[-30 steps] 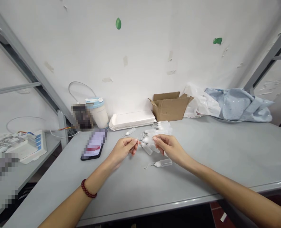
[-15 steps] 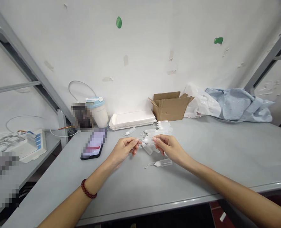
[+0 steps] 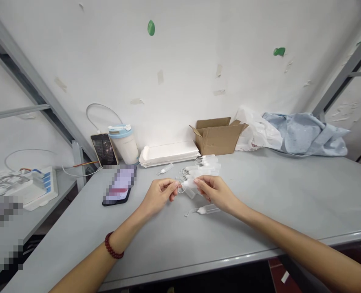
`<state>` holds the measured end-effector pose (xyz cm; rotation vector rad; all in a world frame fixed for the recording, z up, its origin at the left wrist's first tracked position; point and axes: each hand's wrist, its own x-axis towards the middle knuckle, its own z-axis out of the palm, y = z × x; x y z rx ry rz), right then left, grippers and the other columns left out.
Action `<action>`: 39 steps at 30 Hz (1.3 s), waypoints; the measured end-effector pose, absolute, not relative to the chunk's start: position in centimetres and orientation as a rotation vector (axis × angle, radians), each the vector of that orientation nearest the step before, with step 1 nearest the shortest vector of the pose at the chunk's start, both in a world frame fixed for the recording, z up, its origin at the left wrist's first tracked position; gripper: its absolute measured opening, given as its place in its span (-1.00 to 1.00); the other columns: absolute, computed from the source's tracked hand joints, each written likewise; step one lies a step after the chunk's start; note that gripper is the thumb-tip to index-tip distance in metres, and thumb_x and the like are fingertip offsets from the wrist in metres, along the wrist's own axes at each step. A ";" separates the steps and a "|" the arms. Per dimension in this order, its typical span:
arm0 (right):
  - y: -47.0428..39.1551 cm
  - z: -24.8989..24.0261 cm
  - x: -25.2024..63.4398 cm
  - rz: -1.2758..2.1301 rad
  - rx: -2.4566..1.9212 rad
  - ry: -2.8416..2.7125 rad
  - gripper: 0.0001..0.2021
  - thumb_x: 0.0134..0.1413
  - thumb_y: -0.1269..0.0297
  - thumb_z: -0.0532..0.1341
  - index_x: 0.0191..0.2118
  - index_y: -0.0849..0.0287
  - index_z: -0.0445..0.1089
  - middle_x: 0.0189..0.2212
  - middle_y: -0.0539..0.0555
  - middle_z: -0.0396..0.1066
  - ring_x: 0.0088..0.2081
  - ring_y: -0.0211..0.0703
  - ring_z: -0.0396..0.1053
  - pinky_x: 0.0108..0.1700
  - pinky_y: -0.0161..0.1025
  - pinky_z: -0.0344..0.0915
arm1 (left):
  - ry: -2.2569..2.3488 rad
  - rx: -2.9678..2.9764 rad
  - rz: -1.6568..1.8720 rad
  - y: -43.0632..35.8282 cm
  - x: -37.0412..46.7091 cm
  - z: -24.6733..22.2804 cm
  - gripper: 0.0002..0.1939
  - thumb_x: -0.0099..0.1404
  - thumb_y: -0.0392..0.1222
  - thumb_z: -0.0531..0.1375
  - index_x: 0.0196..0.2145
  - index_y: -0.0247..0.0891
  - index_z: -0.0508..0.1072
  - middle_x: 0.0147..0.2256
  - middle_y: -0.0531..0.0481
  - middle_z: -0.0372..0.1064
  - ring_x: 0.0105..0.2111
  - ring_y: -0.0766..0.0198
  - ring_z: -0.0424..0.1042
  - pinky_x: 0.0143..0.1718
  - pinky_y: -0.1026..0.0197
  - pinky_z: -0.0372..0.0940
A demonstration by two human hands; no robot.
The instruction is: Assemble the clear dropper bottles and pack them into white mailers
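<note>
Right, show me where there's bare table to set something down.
Widest: the table between the right arm and blue cloth. Another bare patch lies in front of the nearest bottle, between right and left arm. Crowded: bottles between and behind the hands; back left, phones and cup.

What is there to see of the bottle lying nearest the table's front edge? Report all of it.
The bottle is small, with a clear, plastic-looking body and a white, tapering shoulder. From that end a thin, pale strand curls away to the left; how it joins is too small to make out. The bottle lies on its side on the grey table, just below the right hand in the view. As far as shows, it touches only the table.
</note>
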<state>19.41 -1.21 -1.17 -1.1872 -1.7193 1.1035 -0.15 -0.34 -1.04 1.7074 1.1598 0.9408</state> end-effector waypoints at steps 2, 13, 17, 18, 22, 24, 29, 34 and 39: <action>-1.3 -1.3 19.3 1.099 -1.181 -1.737 -0.62 0.12 0.04 0.01 -0.60 0.17 0.13 -0.72 -0.11 0.03 -0.65 -0.37 0.02 -0.59 -0.36 0.03 | 1.160 1.711 0.937 -0.4 -0.1 -1.2 -0.63 0.20 0.00 0.10 -0.63 -0.30 0.33 -0.61 0.04 0.30 -0.62 0.39 0.23 -0.51 0.31 0.20; -1.2 -2.2 19.2 1.051 -1.175 -1.807 -0.64 0.15 0.10 -0.03 -0.61 0.15 0.10 -0.76 -0.12 0.02 -0.68 -0.36 0.00 -0.58 -0.35 0.00 | 1.172 1.676 0.903 -0.8 0.2 -1.3 -0.64 0.21 -0.04 0.09 -0.64 -0.29 0.31 -0.65 0.08 0.24 -0.63 0.39 0.22 -0.51 0.31 0.15; -1.3 -2.3 19.2 1.050 -1.185 -1.808 -0.64 0.15 0.11 -0.03 -0.61 0.14 0.10 -0.76 -0.12 0.02 -0.68 -0.35 0.01 -0.58 -0.34 0.00 | 1.169 1.678 0.895 -0.9 0.4 -1.5 -0.65 0.20 -0.05 0.09 -0.64 -0.31 0.31 -0.64 0.07 0.24 -0.64 0.41 0.20 -0.52 0.32 0.14; -1.3 -2.3 19.2 1.052 -1.187 -1.806 -0.64 0.14 0.10 -0.03 -0.62 0.14 0.09 -0.76 -0.12 0.02 -0.68 -0.35 0.01 -0.58 -0.34 -0.01 | 1.172 1.679 0.893 -1.0 0.4 -1.5 -0.64 0.20 -0.05 0.09 -0.65 -0.30 0.31 -0.65 0.07 0.23 -0.63 0.40 0.20 -0.52 0.31 0.14; -1.4 -2.3 19.3 1.059 -1.185 -1.802 -0.63 0.14 0.09 -0.03 -0.62 0.14 0.09 -0.75 -0.12 0.02 -0.68 -0.35 0.01 -0.59 -0.34 -0.01 | 1.190 1.671 0.888 -1.2 0.6 -1.5 -0.64 0.19 -0.03 0.10 -0.65 -0.30 0.31 -0.66 0.08 0.22 -0.63 0.40 0.20 -0.53 0.31 0.14; -1.3 -2.3 19.3 1.066 -1.181 -1.809 -0.63 0.14 0.09 -0.03 -0.62 0.14 0.10 -0.75 -0.12 0.02 -0.68 -0.35 0.01 -0.60 -0.34 0.00 | 1.197 1.666 0.892 -1.2 0.6 -1.5 -0.65 0.18 -0.02 0.10 -0.64 -0.30 0.32 -0.66 0.08 0.22 -0.64 0.39 0.20 -0.55 0.32 0.14; -1.1 -2.3 19.2 1.067 -1.183 -1.869 -0.60 0.13 0.05 -0.02 -0.64 0.16 0.09 -0.71 -0.09 0.06 -0.66 -0.36 0.02 -0.60 -0.35 -0.02 | 1.197 1.672 0.879 -0.7 0.6 -1.6 -0.67 0.16 -0.02 0.12 -0.62 -0.30 0.35 -0.65 0.07 0.24 -0.65 0.39 0.21 -0.57 0.32 0.15; -0.7 -2.0 19.2 1.071 -1.183 -1.829 -0.59 0.14 0.05 -0.03 -0.64 0.17 0.09 -0.70 -0.10 0.04 -0.64 -0.37 -0.03 -0.59 -0.36 -0.04 | 1.133 1.626 0.922 0.2 0.0 -1.5 -0.62 0.18 0.03 0.10 -0.59 -0.33 0.37 -0.65 0.07 0.24 -0.64 0.39 0.23 -0.53 0.30 0.18; -0.6 -1.7 19.3 1.091 -1.166 -1.798 -0.58 0.14 0.03 -0.04 -0.63 0.16 0.05 -0.69 -0.10 0.00 -0.63 -0.38 -0.09 -0.59 -0.36 -0.09 | 1.147 1.521 0.985 0.5 -0.5 -1.3 -0.64 0.18 0.04 0.12 -0.51 -0.35 0.42 -0.56 0.03 0.30 -0.63 0.41 0.23 -0.55 0.29 0.16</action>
